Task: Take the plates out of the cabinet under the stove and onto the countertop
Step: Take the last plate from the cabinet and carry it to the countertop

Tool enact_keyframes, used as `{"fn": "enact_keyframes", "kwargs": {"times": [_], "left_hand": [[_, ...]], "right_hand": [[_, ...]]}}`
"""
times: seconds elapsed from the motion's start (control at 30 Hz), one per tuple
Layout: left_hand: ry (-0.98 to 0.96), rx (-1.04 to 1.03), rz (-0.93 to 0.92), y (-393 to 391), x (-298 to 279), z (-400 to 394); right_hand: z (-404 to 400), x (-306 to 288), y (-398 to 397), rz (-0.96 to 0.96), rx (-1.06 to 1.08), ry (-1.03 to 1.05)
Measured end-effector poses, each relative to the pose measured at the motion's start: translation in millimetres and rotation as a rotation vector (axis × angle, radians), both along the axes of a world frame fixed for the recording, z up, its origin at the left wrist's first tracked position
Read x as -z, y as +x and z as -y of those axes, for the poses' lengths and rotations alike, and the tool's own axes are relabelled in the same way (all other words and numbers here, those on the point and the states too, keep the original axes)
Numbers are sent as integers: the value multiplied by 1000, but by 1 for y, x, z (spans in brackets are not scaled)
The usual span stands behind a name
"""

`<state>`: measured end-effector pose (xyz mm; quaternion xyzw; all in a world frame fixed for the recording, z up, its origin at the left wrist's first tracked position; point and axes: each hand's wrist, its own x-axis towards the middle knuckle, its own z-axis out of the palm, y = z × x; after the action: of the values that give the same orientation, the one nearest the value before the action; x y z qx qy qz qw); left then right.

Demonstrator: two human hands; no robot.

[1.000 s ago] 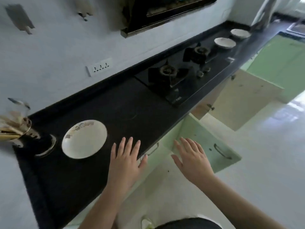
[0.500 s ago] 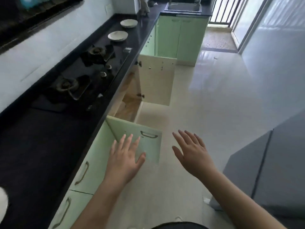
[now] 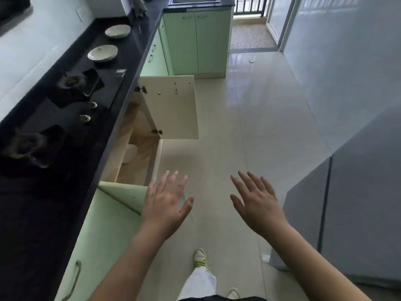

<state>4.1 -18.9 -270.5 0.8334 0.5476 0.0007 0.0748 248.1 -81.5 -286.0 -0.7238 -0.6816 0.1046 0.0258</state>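
Floor [image 3: 249, 131]: pale tile, filling the centre and the 3 o'clock side of the view; one shoe [image 3: 200, 257] at 6 o'clock.

Surface [image 3: 121, 68]: long black run along 9 to 11 o'clock, carrying the stove [image 3: 65, 109] with two burners.

Cabinet under the stove [image 3: 138, 153]: both doors open, the far door [image 3: 171, 107] swung out flat toward 12 o'clock, the near door [image 3: 123, 196] angled out just beside the left hand. Wooden interior in shadow.

Left hand [image 3: 166, 205]: empty, fingers straight and spread, in the air in front of the near door's outer edge.

Right hand [image 3: 256, 205]: empty, fingers straight and spread, over the floor at 4 o'clock, well apart from the cabinet.

Plates on the surface: two white ones beyond the stove at 11 o'clock, the nearer plate [image 3: 102, 53] and the farther plate [image 3: 117, 31], apart from each other.

Plate in cabinet [image 3: 130, 153]: a pale round shape on the cabinet floor, partly hidden by the surface's edge; likely the next one to fetch, though whether it is one plate or a stack cannot be told.

Step in hand, as judged: approach and reach inside. Advisable to crouch facing the opening between the doors, keep clear of the near door's corner, take the rim with both hands, lift level, and set it on bare black surface away from the burners.
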Motion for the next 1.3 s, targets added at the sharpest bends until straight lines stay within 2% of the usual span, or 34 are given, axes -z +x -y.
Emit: {"fn": "enact_keyframes", "kwargs": {"times": [0.07,0.37,0.6,0.8,1.0,1.13,1.3], "left_hand": [[49,38,31,8,0,-28],[-4,145,19,49,14,-140],[0,127,-19,88,21,-209],[-28,0,-37,145,31,-263],[-35,-184,-37,184,13,-298],[-13,-313,-22,183,1,-306],[-11,-502,-36,155,4,-305]], "right_hand": [[-20,2,4,7,22,-8],[-103,-3,38,50,99,8],[-166,7,89,36,105,1],[-248,15,144,8,-45,2],[-328,-7,188,-35,-247,37],[-373,-10,196,-49,-364,32],[-418,-11,170,-88,-498,28]]}}
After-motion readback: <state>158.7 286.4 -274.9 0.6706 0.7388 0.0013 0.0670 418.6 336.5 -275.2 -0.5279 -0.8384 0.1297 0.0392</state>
